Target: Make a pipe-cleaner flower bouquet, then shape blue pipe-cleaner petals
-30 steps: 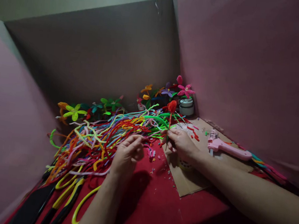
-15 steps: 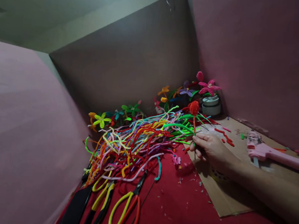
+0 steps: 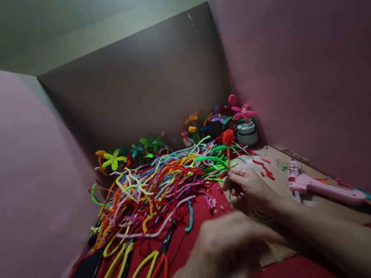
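My right hand (image 3: 249, 185) is closed on the stem of a red pipe-cleaner flower (image 3: 228, 138). The flower stands upright, its round fuzzy head above my fingertips and a thin dark stem end below them. A green pipe cleaner (image 3: 214, 159) curves left from near my fingers; whether it is joined to the stem I cannot tell. In the foreground, my left hand (image 3: 224, 245) is raised over the red tabletop (image 3: 191, 249), below my right hand. Motion smears its fingers, so what it holds, if anything, does not show.
A heap of coloured pipe cleaners (image 3: 158, 180) covers the left side. In front lie scissors (image 3: 157, 256) and yellow-black pliers (image 3: 119, 261). A pink glue gun (image 3: 325, 188) rests on cardboard (image 3: 280, 159) at right. Finished flowers (image 3: 114, 159) and a pale jar (image 3: 247, 134) stand behind.
My left hand has come into view from the bottom. My right hand still holds the red flower. The whole view has shifted, moving the table things left and slightly down.
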Demonstrator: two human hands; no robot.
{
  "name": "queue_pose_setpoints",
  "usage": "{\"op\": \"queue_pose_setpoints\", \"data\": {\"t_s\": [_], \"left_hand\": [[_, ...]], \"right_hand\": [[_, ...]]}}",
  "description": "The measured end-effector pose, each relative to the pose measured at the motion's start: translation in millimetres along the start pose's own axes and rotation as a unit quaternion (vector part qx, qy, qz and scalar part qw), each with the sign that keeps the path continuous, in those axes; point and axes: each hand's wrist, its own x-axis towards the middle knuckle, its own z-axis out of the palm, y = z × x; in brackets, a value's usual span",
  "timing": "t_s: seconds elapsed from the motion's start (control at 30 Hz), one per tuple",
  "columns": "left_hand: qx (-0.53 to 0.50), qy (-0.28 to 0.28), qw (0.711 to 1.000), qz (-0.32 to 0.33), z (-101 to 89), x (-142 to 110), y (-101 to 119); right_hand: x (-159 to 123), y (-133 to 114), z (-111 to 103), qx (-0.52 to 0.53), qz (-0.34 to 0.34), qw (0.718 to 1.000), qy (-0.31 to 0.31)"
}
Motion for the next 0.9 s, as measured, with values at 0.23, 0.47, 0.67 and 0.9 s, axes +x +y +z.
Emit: {"op": "queue_pose_setpoints", "data": {"t_s": [0.23,0.47,0.67,0.9], "left_hand": [[-0.071,0.095,0.963,-0.24,-10.2,103,-29],[-0.187,0.096,0.938,-0.276,6.7,105,-38],[-0.202,0.114,0.938,-0.258,8.3,101,-37],[-0.182,0.11,0.941,-0.262,7.9,91,-43]], "right_hand": [[2,8,3,0.046,0.012,0.999,-0.015],[0,9,10,0.082,-0.002,0.994,-0.07],[-4,2,11,0.096,0.02,0.992,-0.085],[-5,6,10,0.058,0.021,0.995,-0.077]]}}
